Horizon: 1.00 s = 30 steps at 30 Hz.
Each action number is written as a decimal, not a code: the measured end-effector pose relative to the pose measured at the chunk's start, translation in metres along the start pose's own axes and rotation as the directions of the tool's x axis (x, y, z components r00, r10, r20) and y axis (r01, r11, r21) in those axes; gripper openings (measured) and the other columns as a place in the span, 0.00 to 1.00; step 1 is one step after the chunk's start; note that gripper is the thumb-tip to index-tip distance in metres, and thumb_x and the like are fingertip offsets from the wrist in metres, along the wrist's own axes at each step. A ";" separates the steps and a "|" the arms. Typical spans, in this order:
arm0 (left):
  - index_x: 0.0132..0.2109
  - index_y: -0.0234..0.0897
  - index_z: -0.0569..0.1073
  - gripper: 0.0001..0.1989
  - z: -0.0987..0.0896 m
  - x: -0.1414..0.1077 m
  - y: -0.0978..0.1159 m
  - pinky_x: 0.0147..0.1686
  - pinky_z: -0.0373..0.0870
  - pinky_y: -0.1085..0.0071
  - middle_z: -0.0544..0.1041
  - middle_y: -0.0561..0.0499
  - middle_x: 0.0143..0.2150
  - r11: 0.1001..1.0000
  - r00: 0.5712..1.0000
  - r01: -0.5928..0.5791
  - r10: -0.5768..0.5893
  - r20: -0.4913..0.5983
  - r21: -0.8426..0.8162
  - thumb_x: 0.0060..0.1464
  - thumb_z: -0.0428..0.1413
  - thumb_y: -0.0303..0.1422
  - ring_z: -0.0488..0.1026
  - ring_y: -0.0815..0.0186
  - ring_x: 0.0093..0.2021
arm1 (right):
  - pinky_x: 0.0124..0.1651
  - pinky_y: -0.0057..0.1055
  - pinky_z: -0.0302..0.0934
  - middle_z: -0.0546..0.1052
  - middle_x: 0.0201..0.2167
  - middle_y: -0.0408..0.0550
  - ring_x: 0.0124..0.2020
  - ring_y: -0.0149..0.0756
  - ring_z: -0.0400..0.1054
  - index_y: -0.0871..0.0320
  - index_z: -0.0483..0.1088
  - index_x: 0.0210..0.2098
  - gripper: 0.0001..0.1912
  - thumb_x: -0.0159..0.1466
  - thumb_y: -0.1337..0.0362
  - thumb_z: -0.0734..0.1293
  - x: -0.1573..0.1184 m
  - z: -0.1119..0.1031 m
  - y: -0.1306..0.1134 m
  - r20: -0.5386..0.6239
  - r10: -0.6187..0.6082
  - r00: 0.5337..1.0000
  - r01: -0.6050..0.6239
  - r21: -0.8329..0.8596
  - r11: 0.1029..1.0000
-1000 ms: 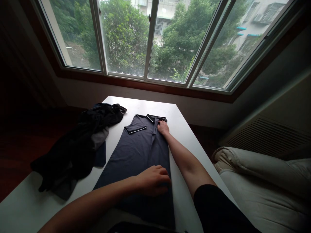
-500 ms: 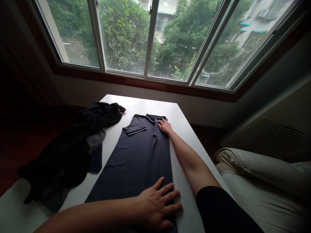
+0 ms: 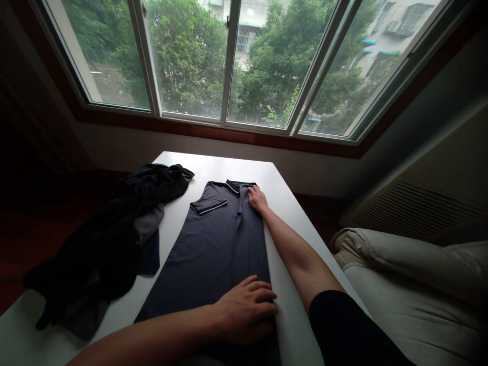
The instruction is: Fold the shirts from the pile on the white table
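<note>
A dark grey-blue polo shirt (image 3: pixel 206 249) lies on the white table (image 3: pixel 305 315), its black collar toward the window. One short sleeve with a white stripe is laid over the body at the left. My right hand (image 3: pixel 257 198) rests at the shirt's right shoulder beside the collar, fingers bent onto the cloth. Lower down, my left hand (image 3: pixel 247 309) lies over the shirt's right edge, its fingers slightly apart and curved. The cloth beneath both palms is hidden. A long crease runs down the shirt between the hands.
A heap of dark clothes (image 3: pixel 102 249) covers the table's left side and hangs over its edge. To the right stands a pale padded seat (image 3: pixel 412 290). Beyond the table's far edge is a wide window (image 3: pixel 190 61) above a wall.
My left hand's spread fingers have drawn closer together and bent more at the shirt's edge. My right hand stays near the collar. The whole view has shifted slightly.
</note>
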<state>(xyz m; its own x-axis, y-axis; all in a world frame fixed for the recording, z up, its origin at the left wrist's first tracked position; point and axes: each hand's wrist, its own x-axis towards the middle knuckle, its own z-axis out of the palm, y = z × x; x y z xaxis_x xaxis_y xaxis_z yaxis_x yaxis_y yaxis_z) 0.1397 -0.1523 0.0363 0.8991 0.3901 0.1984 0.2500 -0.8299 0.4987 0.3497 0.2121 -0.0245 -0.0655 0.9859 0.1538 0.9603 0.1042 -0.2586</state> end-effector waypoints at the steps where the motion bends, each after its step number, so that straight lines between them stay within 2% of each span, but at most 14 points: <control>1: 0.62 0.42 0.73 0.20 0.003 0.000 -0.001 0.75 0.48 0.53 0.71 0.47 0.68 1.000 1.000 -0.004 0.004 -0.011 0.003 0.70 0.51 0.44 0.62 0.57 0.71 | 0.75 0.45 0.45 0.53 0.76 0.52 0.75 0.46 0.48 0.55 0.61 0.73 0.29 0.76 0.57 0.53 -0.006 0.000 0.001 -0.031 0.005 1.000 -0.005 0.013 1.000; 4: 0.58 0.43 0.75 0.16 0.008 -0.002 -0.002 0.74 0.48 0.53 0.75 0.48 0.64 0.999 0.999 -0.036 0.036 -0.014 0.033 0.69 0.53 0.41 0.66 0.59 0.67 | 0.75 0.43 0.47 0.58 0.74 0.53 0.74 0.44 0.52 0.59 0.63 0.71 0.28 0.74 0.59 0.54 -0.028 -0.001 0.007 -0.088 -0.001 0.996 0.005 0.037 0.999; 10: 0.62 0.42 0.71 0.19 0.008 -0.005 0.001 0.74 0.44 0.42 0.71 0.45 0.67 0.993 0.999 -0.045 0.042 0.022 0.111 0.69 0.52 0.40 0.60 0.53 0.71 | 0.74 0.39 0.49 0.62 0.72 0.54 0.72 0.43 0.56 0.59 0.65 0.69 0.28 0.74 0.57 0.57 -0.075 -0.007 0.014 -0.076 -0.075 0.994 0.079 0.050 0.996; 14: 0.69 0.42 0.66 0.24 0.004 -0.006 0.004 0.73 0.47 0.42 0.63 0.43 0.73 0.990 0.995 -0.071 0.063 0.075 0.119 0.71 0.50 0.43 0.55 0.50 0.74 | 0.76 0.43 0.46 0.56 0.75 0.52 0.75 0.46 0.50 0.56 0.65 0.70 0.28 0.75 0.55 0.57 -0.109 -0.013 -0.003 0.013 -0.132 0.991 0.132 -0.028 0.991; 18: 0.72 0.41 0.62 0.29 -0.001 -0.010 0.011 0.73 0.47 0.44 0.53 0.41 0.78 0.986 0.993 -0.083 0.069 0.100 0.143 0.71 0.48 0.46 0.50 0.48 0.77 | 0.76 0.48 0.43 0.55 0.76 0.53 0.76 0.48 0.47 0.53 0.60 0.73 0.29 0.76 0.54 0.54 -0.136 -0.021 -0.033 0.093 -0.106 0.990 0.114 -0.085 0.990; 24: 0.72 0.38 0.63 0.29 -0.006 -0.018 0.021 0.74 0.45 0.41 0.55 0.40 0.77 0.986 0.992 -0.090 0.076 0.103 0.142 0.72 0.47 0.47 0.48 0.47 0.77 | 0.76 0.48 0.42 0.49 0.77 0.51 0.78 0.50 0.41 0.51 0.55 0.76 0.31 0.76 0.51 0.53 -0.150 -0.016 -0.067 0.110 -0.060 0.992 0.070 -0.090 0.993; 30: 0.74 0.37 0.60 0.32 -0.016 -0.019 0.024 0.74 0.44 0.41 0.54 0.38 0.78 0.989 0.996 -0.017 0.004 0.089 0.150 0.71 0.49 0.49 0.47 0.47 0.77 | 0.76 0.45 0.38 0.49 0.78 0.49 0.78 0.48 0.39 0.50 0.53 0.76 0.31 0.77 0.50 0.53 -0.139 -0.010 -0.069 0.113 -0.102 0.988 0.111 -0.084 0.990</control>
<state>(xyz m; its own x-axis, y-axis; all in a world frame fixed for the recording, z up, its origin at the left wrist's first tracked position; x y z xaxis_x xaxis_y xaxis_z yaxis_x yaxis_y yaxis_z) 0.1228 -0.1735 0.0575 0.9285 0.3498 0.1244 0.2856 -0.8869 0.3630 0.2954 0.0665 -0.0181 -0.1931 0.9786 0.0705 0.9664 0.2021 -0.1591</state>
